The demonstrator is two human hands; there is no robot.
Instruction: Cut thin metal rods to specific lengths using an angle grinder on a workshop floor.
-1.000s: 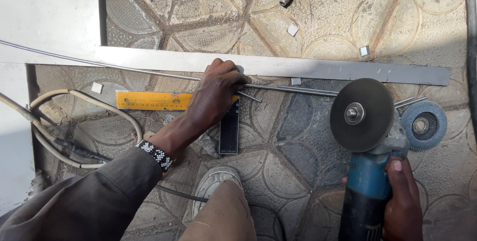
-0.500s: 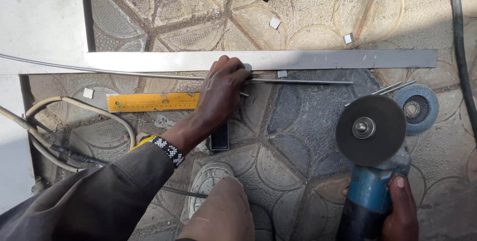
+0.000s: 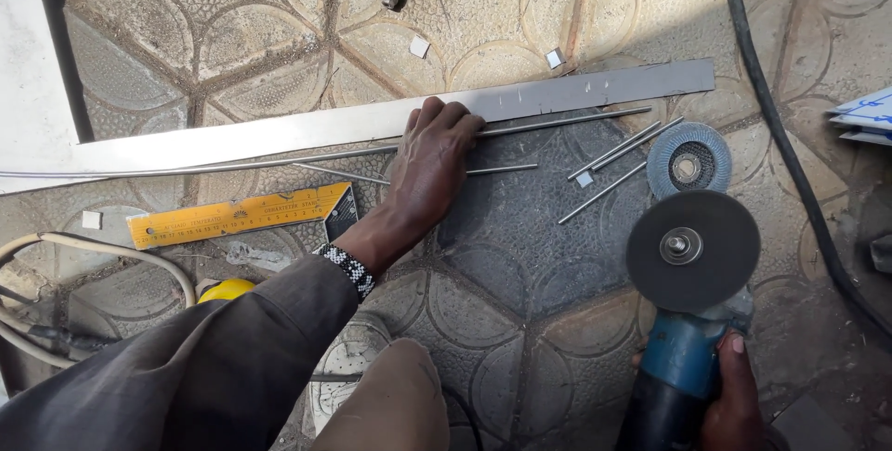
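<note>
Thin steel rod (image 3: 557, 123) lies on the patterned paving, its long axis running left to right and rising slightly toward the right, pressed against the lower edge of a long flat metal strip (image 3: 595, 91). The left hand (image 3: 430, 165) rests palm down on it, fingers spread flat and pinning the rod to the ground rather than curling around it. The rod looks bare, grey, straight and very slender, and its free end reaches well right of the fingers.

Right hand (image 3: 734, 395) is wrapped closed around the blue body of an angle grinder (image 3: 692, 321), whose dark cutting disc (image 3: 692, 249) faces up, below and to the right of the rod's free end and apart from it. The left hand is the nearer to the rod.

Around these lie several short cut rods (image 3: 613, 165), a second grey flap disc (image 3: 688, 160) just above the grinder disc, a yellow square ruler (image 3: 237, 216) to the left, a black cable (image 3: 771, 107) along the right, and a pale hose (image 3: 102, 251) at lower left.
</note>
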